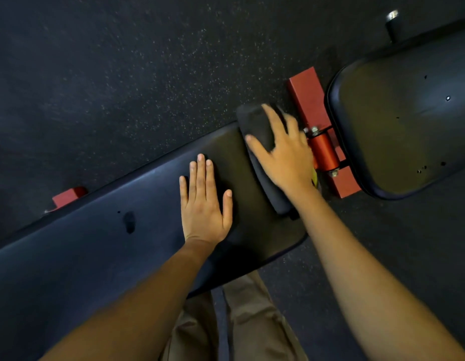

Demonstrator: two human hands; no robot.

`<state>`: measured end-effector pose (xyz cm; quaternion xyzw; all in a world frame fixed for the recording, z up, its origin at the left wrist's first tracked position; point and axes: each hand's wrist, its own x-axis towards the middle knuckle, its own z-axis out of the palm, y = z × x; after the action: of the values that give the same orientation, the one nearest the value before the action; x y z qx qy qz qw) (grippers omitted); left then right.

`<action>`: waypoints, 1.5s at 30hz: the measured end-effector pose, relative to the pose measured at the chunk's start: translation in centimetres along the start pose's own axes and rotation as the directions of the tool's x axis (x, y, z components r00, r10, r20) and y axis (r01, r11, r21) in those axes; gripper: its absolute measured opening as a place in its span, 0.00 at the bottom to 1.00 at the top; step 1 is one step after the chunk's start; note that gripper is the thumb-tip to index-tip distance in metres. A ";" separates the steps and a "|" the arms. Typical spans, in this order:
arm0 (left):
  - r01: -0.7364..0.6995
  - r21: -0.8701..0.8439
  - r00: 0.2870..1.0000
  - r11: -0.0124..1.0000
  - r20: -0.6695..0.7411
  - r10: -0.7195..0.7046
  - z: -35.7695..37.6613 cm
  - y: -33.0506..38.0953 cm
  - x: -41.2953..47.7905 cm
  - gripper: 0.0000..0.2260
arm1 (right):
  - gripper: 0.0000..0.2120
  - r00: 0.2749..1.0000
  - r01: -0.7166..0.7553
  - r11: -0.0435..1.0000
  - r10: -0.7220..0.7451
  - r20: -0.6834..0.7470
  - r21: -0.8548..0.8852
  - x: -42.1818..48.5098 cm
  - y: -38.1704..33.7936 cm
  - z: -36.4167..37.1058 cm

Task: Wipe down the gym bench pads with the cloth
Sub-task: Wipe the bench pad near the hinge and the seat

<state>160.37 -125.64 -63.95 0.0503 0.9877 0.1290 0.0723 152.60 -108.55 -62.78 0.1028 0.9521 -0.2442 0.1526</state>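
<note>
Left hand (pixel 204 204) lay flat on the long pad (pixel 96 243), fingers apart, holding nothing. Right hand (pixel 283 155) pressed the dark cloth (pixel 257 131) at the pad's end, fingers spread. Beyond: red frame (pixel 308 100), second pad (pixel 408 121).

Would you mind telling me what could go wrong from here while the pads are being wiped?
The right hand presses the dark cloth at the long pad's end, beside the red hinge and its bolts; fingers or cloth might snag there. The cloth overhangs the pad's edge and could slip off.
</note>
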 end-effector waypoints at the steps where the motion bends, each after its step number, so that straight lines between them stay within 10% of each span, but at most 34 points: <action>1: 0.000 -0.004 1.000 1.000 0.001 0.000 0.0 0.0 0.0 0.27 | 0.31 0.999 -0.017 1.000 0.017 -0.045 -0.012 -2.8 1.1 0.1; 6: 0.004 -0.007 1.000 1.000 -0.018 -0.005 0.2 0.1 -0.1 0.27 | 0.33 0.978 -0.204 0.978 0.202 -0.051 -0.046 -13.1 3.5 1.4; 13: 0.007 -0.008 1.000 1.000 -0.015 -0.008 0.1 0.0 0.0 0.27 | 0.31 0.989 -0.142 0.977 0.134 -0.064 -0.157 0.5 -3.2 1.0; 20: 0.015 -0.033 1.000 0.999 0.005 -0.015 0.0 -0.1 -0.1 0.27 | 0.27 0.950 0.309 0.899 -0.280 0.134 -0.310 3.2 -7.8 1.3; 32: 0.054 -0.188 0.998 0.981 -0.011 -0.057 -1.4 -1.6 -1.3 0.25 | 0.26 0.989 0.145 0.886 -0.138 0.047 -0.440 3.3 -9.6 1.8; 45: 0.225 -0.084 0.973 0.971 -0.025 -0.228 -4.7 -19.6 -9.4 0.26 | 0.25 0.974 0.224 0.804 -0.194 0.114 -0.550 -3.6 -21.8 10.1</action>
<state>167.32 -146.73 -63.37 -0.0677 0.9821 0.1606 0.0714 152.51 -132.79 -60.56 -0.0583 0.9828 0.0273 0.1728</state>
